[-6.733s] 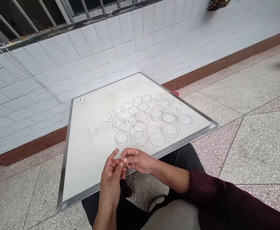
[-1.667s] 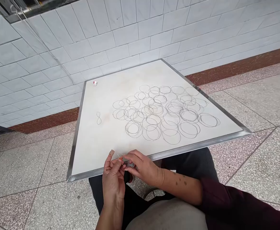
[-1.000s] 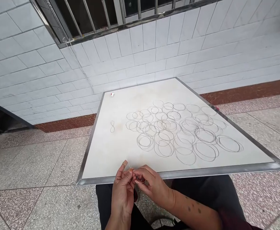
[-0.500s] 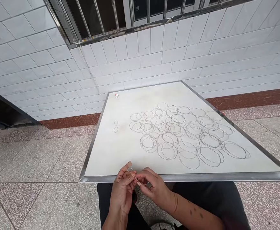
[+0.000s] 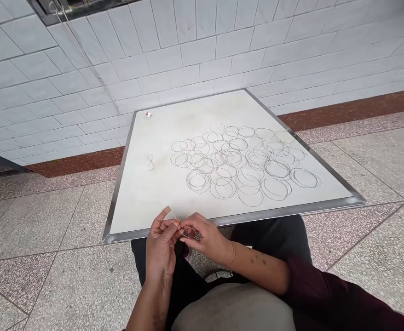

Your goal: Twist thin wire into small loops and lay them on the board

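Note:
My left hand (image 5: pixel 160 253) is closed at the near edge of the table, pinching a thin wire loop (image 5: pixel 195 233) between thumb and fingers. Something tan, like a strip of tape (image 5: pixel 167 210), covers its raised index fingertip. From the other side, my right hand (image 5: pixel 211 241) is closed on the same loop, its thumb and index finger around the rounded end. Part of the wire is hidden behind the fingers. Beyond the hands, many thin dark wire rings (image 5: pixel 236 158) lie overlapping on the white tabletop (image 5: pixel 133 202). A small figure-eight of wire (image 5: pixel 150 162) lies apart on the left.
A metal rim (image 5: pixel 257 213) borders the table, whose far side is near a white tiled wall (image 5: pixel 174 69). A small red and white object (image 5: pixel 148 115) sits at the far left corner. My legs are under the near edge, above a speckled floor (image 5: pixel 67 285).
The view has tilted downward and shifted, so the table sits higher and further left. Both hands still hold the wire; its loop now shows more openly between them.

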{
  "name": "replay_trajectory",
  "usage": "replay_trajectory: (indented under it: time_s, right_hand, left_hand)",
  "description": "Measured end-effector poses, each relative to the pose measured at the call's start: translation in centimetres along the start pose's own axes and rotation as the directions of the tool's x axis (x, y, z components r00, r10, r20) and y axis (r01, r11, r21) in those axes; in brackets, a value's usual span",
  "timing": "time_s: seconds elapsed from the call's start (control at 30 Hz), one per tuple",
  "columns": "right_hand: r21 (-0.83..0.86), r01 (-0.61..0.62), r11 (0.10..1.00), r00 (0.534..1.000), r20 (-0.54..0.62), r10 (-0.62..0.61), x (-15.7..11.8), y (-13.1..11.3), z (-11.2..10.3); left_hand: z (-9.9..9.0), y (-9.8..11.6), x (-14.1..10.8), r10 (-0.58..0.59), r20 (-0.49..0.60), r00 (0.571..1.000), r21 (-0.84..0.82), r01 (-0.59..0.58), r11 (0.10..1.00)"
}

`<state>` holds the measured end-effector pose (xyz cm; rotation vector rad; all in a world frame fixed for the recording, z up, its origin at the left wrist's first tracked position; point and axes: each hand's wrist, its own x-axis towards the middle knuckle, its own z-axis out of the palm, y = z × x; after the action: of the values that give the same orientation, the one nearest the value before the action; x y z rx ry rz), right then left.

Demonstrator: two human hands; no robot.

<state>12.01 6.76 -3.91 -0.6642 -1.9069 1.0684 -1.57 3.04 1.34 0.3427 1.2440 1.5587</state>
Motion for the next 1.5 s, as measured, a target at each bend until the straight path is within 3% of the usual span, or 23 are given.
replay_trajectory:
  time_s: [0.37, 0.53, 0.63, 0.73, 0.83, 0.97, 1.1, 1.27, 1.5]
  right_hand:
    - [-0.054, 0.060, 0.997, 0.998, 0.029, -0.058, 0.1, 0.6, -0.1]
    - [0.179, -0.210, 0.961, 0.978, 0.044, 0.205, 0.3, 0.7, 0.1]
    - [0.344, -0.394, 0.852, 0.916, 0.080, 0.392, 0.3, 0.8, 0.1]
    - [0.450, -0.502, 0.738, 0.862, 0.187, 0.472, 0.3, 0.8, 0.2]
    - [0.488, -0.516, 0.704, 0.853, 0.219, 0.473, 0.0, 0.7, 0.5]
    - [0.407, -0.433, 0.805, 0.901, 0.163, 0.402, -0.5, 0.5, 0.8]
    - [0.322, -0.367, 0.873, 0.928, 0.190, 0.321, 0.0, 0.2, -0.3]
    - [0.385, -0.321, 0.865, 0.947, 0.121, 0.298, 1.4, -0.6, -2.4]
    - [0.469, -0.408, 0.783, 0.912, 0.234, 0.336, 1.7, -1.6, -3.0]
  left_hand:
    - [-0.6, -0.3, 1.1, -0.062, 0.018, 0.998, 0.072, 0.060, 0.996]
    - [-0.6, -0.2, 1.9, -0.025, -0.013, 1.000, 0.087, 0.026, 0.996]
    - [-0.3, 0.0, 1.9, 0.029, -0.033, 0.999, 0.087, -0.026, 0.996]
    - [-0.2, 0.1, 1.7, 0.087, -0.037, 0.996, 0.089, -0.083, 0.993]
    - [-0.4, 0.0, 1.5, 0.130, -0.021, 0.991, 0.124, -0.126, 0.984]
    - [-0.9, 0.1, 1.4, 0.159, 0.058, 0.985, 0.223, -0.169, 0.960]
    - [-1.0, 1.0, 0.8, 0.139, 0.106, 0.985, 0.276, -0.164, 0.947]
    - [-0.5, 2.1, -0.7, 0.022, 0.201, 0.979, 0.388, -0.100, 0.916]
    - [0.0, 1.9, -1.9, 0.030, 0.229, 0.973, 0.479, -0.139, 0.867]
